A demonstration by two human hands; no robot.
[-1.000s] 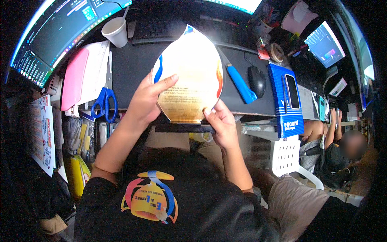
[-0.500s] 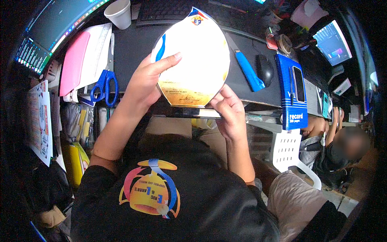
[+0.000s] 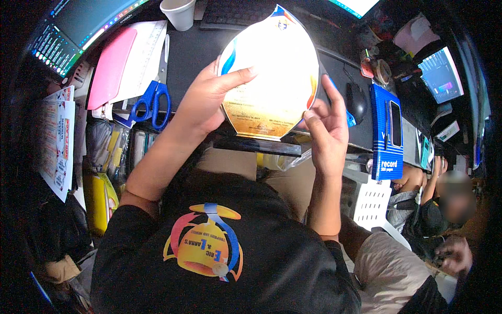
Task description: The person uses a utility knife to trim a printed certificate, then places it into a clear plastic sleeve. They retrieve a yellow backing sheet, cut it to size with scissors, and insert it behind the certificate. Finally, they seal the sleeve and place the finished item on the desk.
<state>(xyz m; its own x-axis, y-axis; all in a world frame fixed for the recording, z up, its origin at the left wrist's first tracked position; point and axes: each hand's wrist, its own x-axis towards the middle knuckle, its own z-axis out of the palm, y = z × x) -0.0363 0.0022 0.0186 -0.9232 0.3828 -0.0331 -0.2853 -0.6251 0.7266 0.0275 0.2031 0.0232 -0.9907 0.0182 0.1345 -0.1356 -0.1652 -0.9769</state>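
A shield-shaped plaque with a gold, glaring face and blue and orange edge trim stands on a black base, held up in front of my chest. My left hand grips its left edge, fingers spread over the face. My right hand holds the right edge near the bottom, thumb on the face.
A dark desk carries blue scissors, a pink folder with a ruler, a paper cup, a keyboard, a mouse and a blue box. Monitors ring the desk. Another person sits at the right.
The plaque has come closer to me and tilted more upright. My left hand's fingers have spread further over its face, and my right hand has slid up along the right edge.
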